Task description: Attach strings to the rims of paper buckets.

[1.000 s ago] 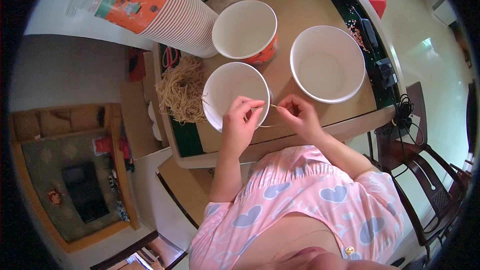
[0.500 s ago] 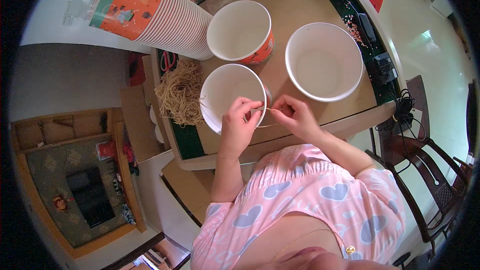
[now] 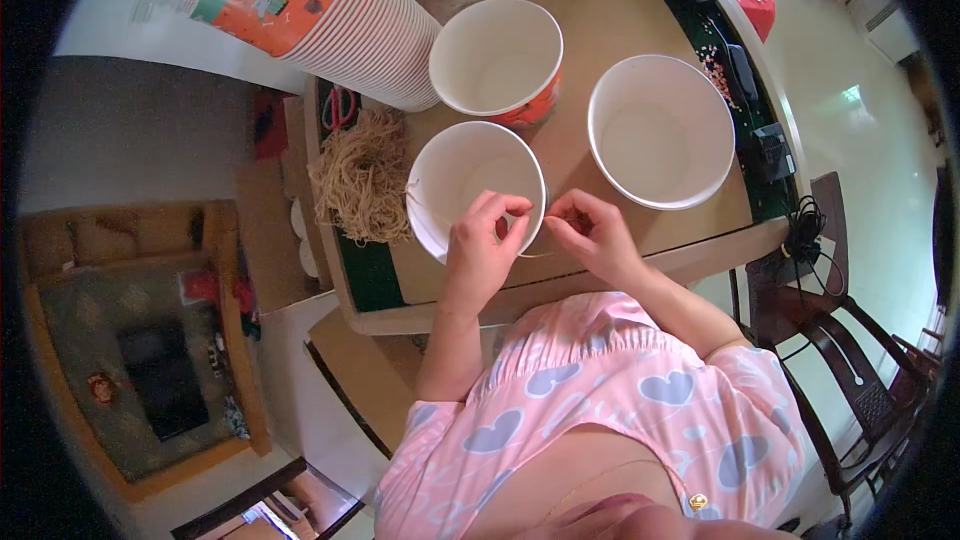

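A white-lined paper bucket stands nearest to me, with a thin twine at its left rim and a strand showing below its right side. My left hand reaches over this bucket, its thumb and forefinger curled close together at the inner right wall; anything between them is too small to make out. Just outside the same rim, my right hand pinches what appears to be the twine's end. Behind stands a second paper bucket with orange print, and to the right a third, wider-looking white bucket.
A long nested stack of orange-printed buckets lies at the far left. Beside it are a bundle of tan twine and red-handled scissors. Black devices and cables line the right edge. A dark chair stands beyond.
Both hands stay at the near bucket's right rim. The twine that showed between my fingertips is now barely visible. The whole view has shifted slightly.
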Demonstrator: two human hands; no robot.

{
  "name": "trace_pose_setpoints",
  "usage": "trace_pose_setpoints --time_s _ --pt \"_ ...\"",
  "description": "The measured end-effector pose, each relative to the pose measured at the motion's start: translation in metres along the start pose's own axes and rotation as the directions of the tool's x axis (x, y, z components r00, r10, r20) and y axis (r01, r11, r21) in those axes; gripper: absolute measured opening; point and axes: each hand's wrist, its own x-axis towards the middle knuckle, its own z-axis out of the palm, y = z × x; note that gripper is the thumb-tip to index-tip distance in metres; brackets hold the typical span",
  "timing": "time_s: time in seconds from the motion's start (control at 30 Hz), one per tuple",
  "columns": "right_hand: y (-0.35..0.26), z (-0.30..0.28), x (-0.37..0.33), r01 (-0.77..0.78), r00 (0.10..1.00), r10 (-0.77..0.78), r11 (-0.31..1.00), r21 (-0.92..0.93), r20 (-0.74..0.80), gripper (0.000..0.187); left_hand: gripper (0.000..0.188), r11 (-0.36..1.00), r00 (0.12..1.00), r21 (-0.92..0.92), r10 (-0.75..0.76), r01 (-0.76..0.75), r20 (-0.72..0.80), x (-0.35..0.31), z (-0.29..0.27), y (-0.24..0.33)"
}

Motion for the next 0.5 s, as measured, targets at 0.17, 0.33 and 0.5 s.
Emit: trace_pose_setpoints --time_s 0.17,0.33,0.5 --pt "-0.0005 -0.0017 -0.0018 -0.052 0.999 0.052 0.999 0.000 -0.006 0.008 0.014 0.999 0.999 -0.002 0.048 -0.048 -0.013 -0.0014 0.0008 -0.0026" --pt "-0.0013 -0.0017 -0.0059 -0.031 1.000 0.031 0.999 0.026 -0.002 0.010 0.014 0.999 0.999 0.013 0.038 -0.037 -0.024 -0.0013 0.0014 -0.0038" --pt "0.0047 -0.0069 -0.0047 -0.011 0.998 0.013 1.000 -0.027 0.055 0.014 0.015 0.999 1.000 0.050 0.017 -0.018 0.015 0.0008 0.0018 -0.0025"
